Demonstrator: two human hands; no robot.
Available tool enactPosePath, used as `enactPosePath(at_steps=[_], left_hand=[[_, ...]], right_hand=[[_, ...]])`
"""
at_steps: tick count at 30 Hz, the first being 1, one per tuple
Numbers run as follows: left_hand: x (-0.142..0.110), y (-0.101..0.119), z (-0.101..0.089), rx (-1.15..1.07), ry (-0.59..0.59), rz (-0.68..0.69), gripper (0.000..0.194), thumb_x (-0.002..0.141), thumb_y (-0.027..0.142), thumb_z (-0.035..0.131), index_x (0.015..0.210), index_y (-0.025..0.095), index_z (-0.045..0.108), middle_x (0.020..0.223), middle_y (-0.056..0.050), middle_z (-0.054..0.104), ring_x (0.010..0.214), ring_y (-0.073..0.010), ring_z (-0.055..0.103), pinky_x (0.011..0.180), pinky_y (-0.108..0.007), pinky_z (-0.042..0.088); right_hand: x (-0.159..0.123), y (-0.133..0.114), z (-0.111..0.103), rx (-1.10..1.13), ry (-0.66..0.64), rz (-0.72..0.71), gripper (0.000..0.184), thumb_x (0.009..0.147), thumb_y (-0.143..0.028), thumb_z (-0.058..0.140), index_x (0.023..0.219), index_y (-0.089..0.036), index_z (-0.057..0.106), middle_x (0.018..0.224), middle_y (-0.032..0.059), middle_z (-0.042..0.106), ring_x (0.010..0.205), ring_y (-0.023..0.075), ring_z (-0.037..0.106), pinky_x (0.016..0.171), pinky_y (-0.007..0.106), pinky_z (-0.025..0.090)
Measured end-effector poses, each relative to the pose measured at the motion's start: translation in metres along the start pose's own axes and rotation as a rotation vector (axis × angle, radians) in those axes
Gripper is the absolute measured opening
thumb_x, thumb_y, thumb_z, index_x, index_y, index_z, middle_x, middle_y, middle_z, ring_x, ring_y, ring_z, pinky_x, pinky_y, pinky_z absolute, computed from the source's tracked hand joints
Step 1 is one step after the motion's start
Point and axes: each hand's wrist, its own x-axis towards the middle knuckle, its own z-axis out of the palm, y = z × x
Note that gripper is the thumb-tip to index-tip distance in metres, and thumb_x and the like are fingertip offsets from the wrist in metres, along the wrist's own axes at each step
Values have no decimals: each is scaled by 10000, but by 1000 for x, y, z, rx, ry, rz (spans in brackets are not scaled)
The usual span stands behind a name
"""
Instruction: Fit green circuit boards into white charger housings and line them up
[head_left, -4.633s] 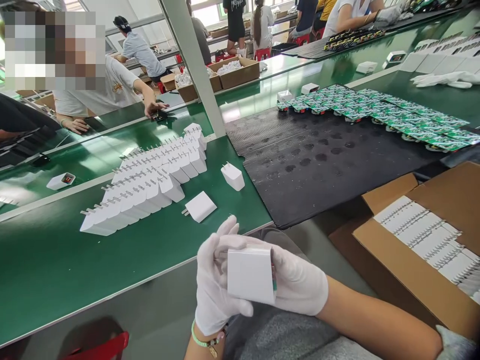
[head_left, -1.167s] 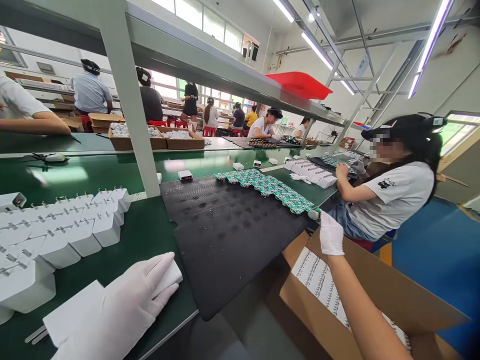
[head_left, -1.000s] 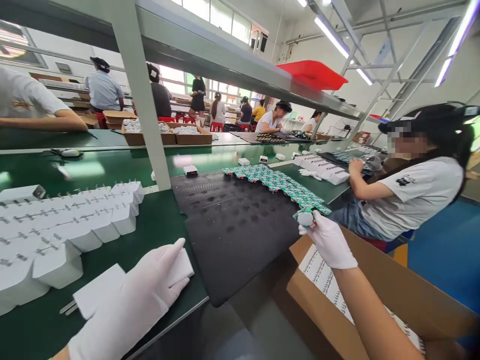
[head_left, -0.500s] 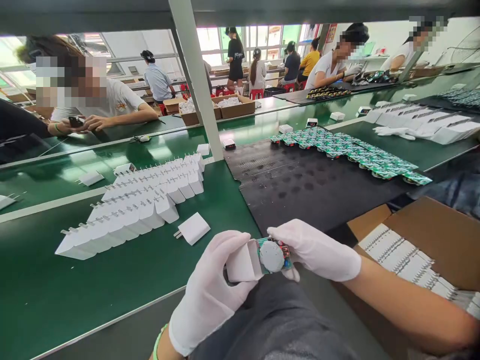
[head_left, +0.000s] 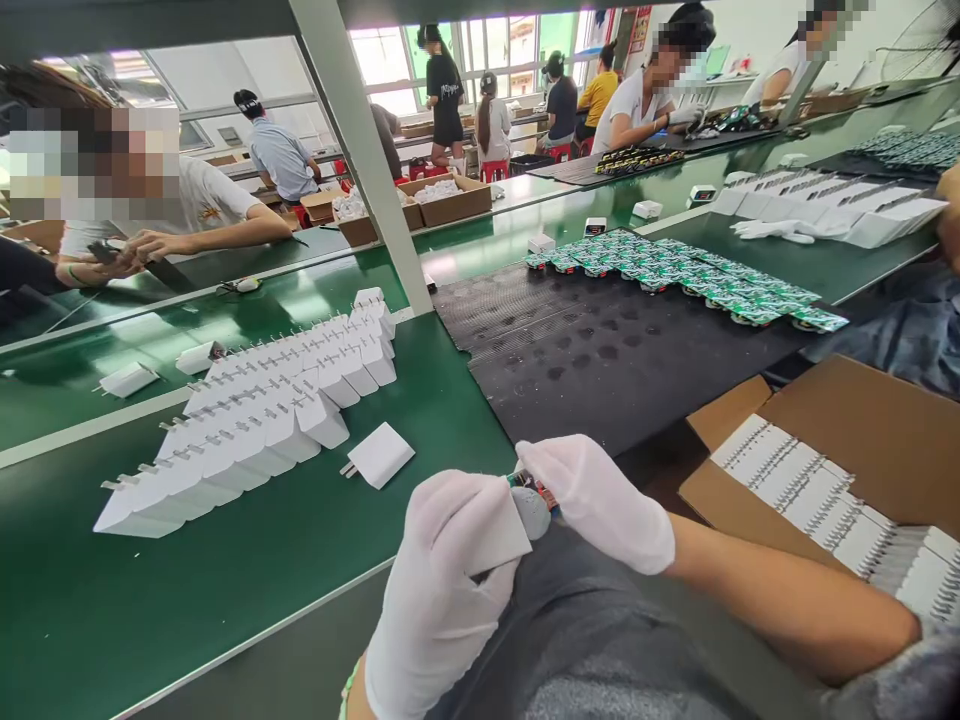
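Observation:
My left hand (head_left: pixel 442 590), in a white glove, is closed around a white charger housing (head_left: pixel 506 532) above my lap. From the other side my gloved right hand (head_left: pixel 600 505) grips a small circuit board (head_left: pixel 532 512) with a round grey pad on its face. The board's near end is at the mouth of the housing; how deep it sits inside is hidden by the fingers. A single white charger housing with metal prongs (head_left: pixel 381 455) lies on the green bench, left of my hands.
Rows of white pronged housings (head_left: pixel 262 440) stand on the green bench (head_left: pixel 247 590). Green circuit boards (head_left: pixel 675 265) line the black mat's (head_left: pixel 555 350) far side. At right, a cardboard box (head_left: pixel 862 420) holds more housings. A slanted post (head_left: pixel 367 150) rises ahead; co-workers sit across the line.
The housing has tilted, and more of the board is covered by my hands. Both hands have shifted slightly left in view, while the whole scene has moved a little with my head.

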Motion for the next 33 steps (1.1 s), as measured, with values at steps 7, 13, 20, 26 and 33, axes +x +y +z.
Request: enactPosePath(at_steps=[7, 13, 20, 26, 33], left_hand=[[-11, 5, 7, -3, 143, -36, 441, 748, 40, 670, 1143, 181, 533, 1028, -78, 578, 983, -215, 567, 870, -383, 520], [-14, 11, 12, -226, 202, -278, 439, 766, 102, 645, 1170, 189, 496, 1070, -74, 570, 1007, -189, 570, 849, -328, 545], [-15, 11, 9, -334, 215, -310, 494, 707, 156, 713, 1160, 184, 517, 1070, -63, 573, 992, -162, 584, 863, -251, 546], [-20, 10, 6, -393, 179, -380, 559, 675, 244, 748, 1186, 224, 522, 1108, -57, 590, 1036, -188, 591, 919, -279, 533], [-21, 9, 8, -494, 171, -331, 618, 672, 265, 784, 1228, 238, 516, 1123, -60, 595, 1042, -207, 594, 922, -308, 539]], right_hand=[[-10, -5, 9, -285, 217, -202, 471, 969, -393, 329, 540, -206, 274, 500, -44, 331, 478, 94, 282, 506, 282, 225], [-29, -10, 11, -78, 43, -213, 696, 945, -656, 139, 1127, -175, 608, 919, 67, 677, 758, 186, 611, 679, 294, 452], [-29, -4, 5, -239, -8, -355, 1074, 771, -854, 200, 1495, -62, 229, 973, 155, 650, 819, 274, 625, 703, 402, 500], [-30, 8, 4, 67, -154, -348, 874, 733, -694, 627, 1444, -244, 390, 1330, 118, 556, 1164, 287, 566, 962, 402, 473], [-31, 9, 4, 293, -148, -432, 805, 595, -424, 866, 1324, -301, 547, 1312, 35, 603, 1178, 253, 578, 1048, 363, 430]])
